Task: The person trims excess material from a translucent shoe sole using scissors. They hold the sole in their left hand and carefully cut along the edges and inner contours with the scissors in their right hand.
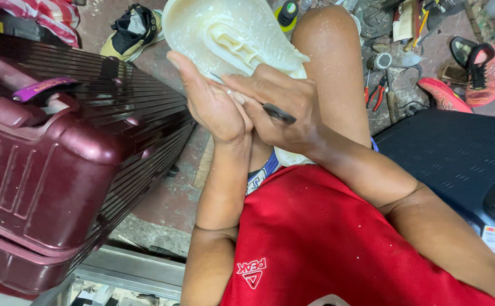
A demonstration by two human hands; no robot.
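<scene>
Step – cutting | left hand (213, 105) holds pale shoe sole (230, 34) | right hand (284, 107) grips dark knife (278, 113) | next – slow, careful cut

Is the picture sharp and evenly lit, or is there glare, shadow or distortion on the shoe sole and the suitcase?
Head view: the pale shoe sole is bright, nearly washed out on its upper curve; the maroon suitcase shows glossy highlights on its ridges; the left hand and right hand are sharp, with soft shadow between them; the edges bend slightly, as with a wide lens.
</scene>
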